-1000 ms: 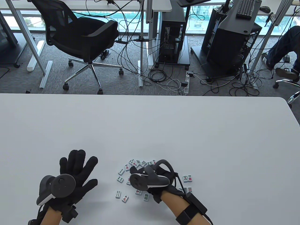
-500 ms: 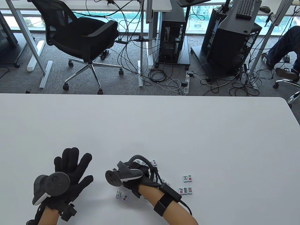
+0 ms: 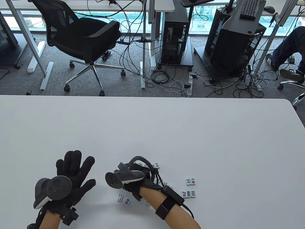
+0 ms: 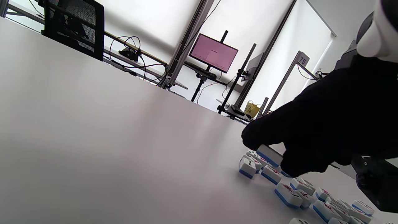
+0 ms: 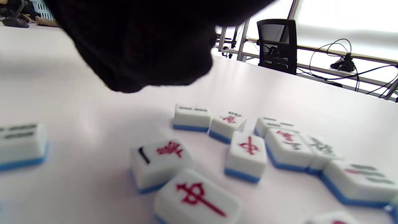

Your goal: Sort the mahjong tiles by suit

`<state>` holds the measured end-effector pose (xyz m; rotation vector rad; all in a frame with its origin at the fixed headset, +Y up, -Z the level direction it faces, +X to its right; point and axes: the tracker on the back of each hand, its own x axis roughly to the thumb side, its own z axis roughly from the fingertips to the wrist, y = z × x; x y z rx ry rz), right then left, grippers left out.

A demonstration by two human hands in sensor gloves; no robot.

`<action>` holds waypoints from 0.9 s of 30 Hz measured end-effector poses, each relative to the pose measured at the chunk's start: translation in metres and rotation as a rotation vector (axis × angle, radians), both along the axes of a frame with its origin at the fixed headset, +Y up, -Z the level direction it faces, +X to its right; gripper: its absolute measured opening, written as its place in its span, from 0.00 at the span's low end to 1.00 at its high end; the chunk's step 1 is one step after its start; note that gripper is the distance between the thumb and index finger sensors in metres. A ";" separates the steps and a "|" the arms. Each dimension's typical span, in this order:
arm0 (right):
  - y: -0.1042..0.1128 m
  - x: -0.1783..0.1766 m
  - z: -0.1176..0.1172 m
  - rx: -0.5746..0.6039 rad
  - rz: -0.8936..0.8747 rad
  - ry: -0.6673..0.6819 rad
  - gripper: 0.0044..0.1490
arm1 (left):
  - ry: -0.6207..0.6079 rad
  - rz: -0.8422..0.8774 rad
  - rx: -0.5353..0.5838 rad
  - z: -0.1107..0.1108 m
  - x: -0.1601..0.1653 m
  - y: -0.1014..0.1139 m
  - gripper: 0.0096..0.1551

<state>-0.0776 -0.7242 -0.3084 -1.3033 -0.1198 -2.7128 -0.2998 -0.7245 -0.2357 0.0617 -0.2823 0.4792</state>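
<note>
White and smooth, the table (image 3: 166,133) carries our loose mahjong tiles (image 5: 245,155) near its front edge, with an office chair (image 3: 81,35) and tangled cables on the carpet beyond. Our right hand (image 3: 133,183) reaches over the pile, and in the left wrist view its fingers (image 4: 264,137) pinch one tile (image 4: 270,155) lifted just above the others. Our left hand (image 3: 71,174) rests flat on the table, fingers spread and holding nothing, well apart from the tiles.

We judge the main risk to be a slip: the tiles are small, glossy blocks with rounded edges, white faces and blue backs, and thick knit gloves dull our feel. Neighbours lie touching, so a careless sweep could scatter them or disturb the small sorted rows (image 3: 188,193) to the right. Red and green engraved marks may also be misread.
</note>
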 end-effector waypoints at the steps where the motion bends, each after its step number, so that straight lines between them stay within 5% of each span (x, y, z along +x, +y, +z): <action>1: 0.010 0.011 -0.003 0.008 -0.028 -0.025 0.35 | -0.001 0.000 0.001 0.000 0.000 0.000 0.46; 6: 0.044 0.081 -0.018 0.058 -0.063 -0.200 0.36 | -0.015 -0.007 0.000 0.000 0.003 -0.001 0.46; 9: 0.047 0.128 -0.021 0.054 -0.020 -0.305 0.36 | -0.024 -0.021 -0.004 0.000 0.006 -0.003 0.46; 17: -0.004 0.201 -0.006 -0.055 0.065 -0.416 0.36 | -0.032 -0.041 -0.015 0.000 0.009 -0.005 0.46; 27: -0.033 0.216 -0.002 -0.041 0.154 -0.438 0.36 | -0.031 -0.052 -0.028 -0.001 0.011 -0.007 0.46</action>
